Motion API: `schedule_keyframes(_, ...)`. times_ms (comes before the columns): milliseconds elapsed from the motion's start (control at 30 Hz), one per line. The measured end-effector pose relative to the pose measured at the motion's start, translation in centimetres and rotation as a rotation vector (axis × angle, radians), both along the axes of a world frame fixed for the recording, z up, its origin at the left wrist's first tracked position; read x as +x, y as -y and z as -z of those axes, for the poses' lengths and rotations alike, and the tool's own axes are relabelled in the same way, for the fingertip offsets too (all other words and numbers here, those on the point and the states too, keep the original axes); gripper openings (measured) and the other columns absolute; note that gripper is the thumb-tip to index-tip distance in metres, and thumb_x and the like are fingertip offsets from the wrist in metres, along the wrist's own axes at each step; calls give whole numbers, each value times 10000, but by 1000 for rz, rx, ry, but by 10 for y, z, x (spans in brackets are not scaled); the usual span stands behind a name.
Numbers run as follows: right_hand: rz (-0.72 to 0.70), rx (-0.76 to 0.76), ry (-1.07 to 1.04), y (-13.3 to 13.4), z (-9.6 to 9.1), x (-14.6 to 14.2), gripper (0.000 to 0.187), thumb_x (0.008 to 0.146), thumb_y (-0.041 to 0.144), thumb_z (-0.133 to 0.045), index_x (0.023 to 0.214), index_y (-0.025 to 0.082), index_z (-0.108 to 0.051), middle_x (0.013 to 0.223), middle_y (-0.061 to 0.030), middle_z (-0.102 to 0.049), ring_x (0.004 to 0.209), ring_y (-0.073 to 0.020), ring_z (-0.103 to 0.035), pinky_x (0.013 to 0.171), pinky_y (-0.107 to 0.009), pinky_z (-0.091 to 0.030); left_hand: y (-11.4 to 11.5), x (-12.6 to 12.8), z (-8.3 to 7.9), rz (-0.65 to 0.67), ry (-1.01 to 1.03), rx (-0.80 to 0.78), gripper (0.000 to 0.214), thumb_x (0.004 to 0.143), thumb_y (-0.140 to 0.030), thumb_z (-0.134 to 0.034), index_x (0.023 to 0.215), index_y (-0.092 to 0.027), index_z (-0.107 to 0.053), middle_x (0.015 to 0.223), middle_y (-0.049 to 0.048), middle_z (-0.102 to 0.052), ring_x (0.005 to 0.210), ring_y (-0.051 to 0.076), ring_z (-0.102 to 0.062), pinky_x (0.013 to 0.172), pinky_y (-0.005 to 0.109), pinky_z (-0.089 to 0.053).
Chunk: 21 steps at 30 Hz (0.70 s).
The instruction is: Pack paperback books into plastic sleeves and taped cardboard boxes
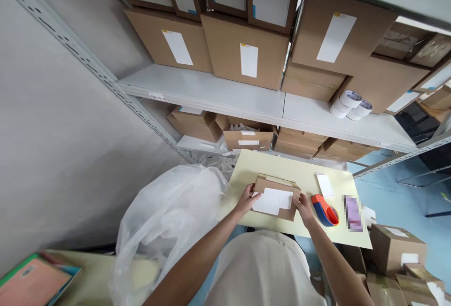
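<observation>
A small brown cardboard box [260, 185] with white labels [269, 201] on the side facing me is between my hands, over the pale yellow table [260, 159]. My left hand [247, 199] grips its left end, thumb on the front face. On the right end, my right hand [303, 206] grips in the same way. Tape runs along the box's upper edge. Whether the box rests on the table or is slightly lifted, I cannot tell. To the right of my right hand lies a red and blue tape dispenser [324, 210].
Behind the dispenser lies a white card pad [324, 185]; a pixelated purple item [353, 213] is farther right. Shelves [211, 87] with boxes and white tape rolls [347, 104] stand ahead. A clear plastic bag [172, 207] bulges at left. Cardboard boxes [396, 252] are stacked at lower right.
</observation>
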State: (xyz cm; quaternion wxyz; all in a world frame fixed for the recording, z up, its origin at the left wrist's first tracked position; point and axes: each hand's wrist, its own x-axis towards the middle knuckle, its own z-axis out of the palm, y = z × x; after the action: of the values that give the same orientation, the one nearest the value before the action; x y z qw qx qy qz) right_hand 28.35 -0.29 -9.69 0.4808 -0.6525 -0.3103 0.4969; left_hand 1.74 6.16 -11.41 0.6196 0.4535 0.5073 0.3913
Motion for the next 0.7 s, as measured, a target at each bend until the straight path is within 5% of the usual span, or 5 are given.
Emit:
schedule_keyframes(133, -118, 61, 1, -1, 3, -6, 710, 641, 548, -766, 1230, 181, -613, 1212, -137, -679, 1133, -336, -613, 926, -484, -510, -6, 2, 14, 54, -98, 11, 737, 641, -265, -735, 1327, -167, -484, 1196, 101, -675, 1078, 259, -645, 932, 396, -515)
schedule_keyframes(433, -114, -11, 44, 5, 31, -3, 766, 654, 441, -732, 1359, 228, -517, 1441, -154, -499, 1231, -308, -559, 979, -483, -495, -14, 4, 54, 13, -374, 196, 612, 803, -338, -617, 1372, -163, -478, 1360, 157, -568, 1284, 298, -510, 1070, 458, -399)
schedule_keyframes(567, -59, -48, 202, 13, 39, -5, 719, 715, 489, -667, 1363, 227, -501, 1416, -161, -516, 1257, -319, -532, 995, -516, -475, -7, 0, 49, 8, -582, 304, 590, 848, -346, -564, 1394, -164, -437, 1416, 178, -505, 1333, 322, -453, 1096, 512, -362)
schedule_keyframes(700, -16, 30, 555, 35, 35, 19, 583, 814, 507, -584, 1313, 211, -527, 1330, -168, -575, 1231, -321, -537, 1002, -547, -458, -4, 3, 27, -20, -786, 483, 604, 858, -346, -567, 1394, -121, -404, 1460, 233, -422, 1390, 353, -364, 1108, 547, -331)
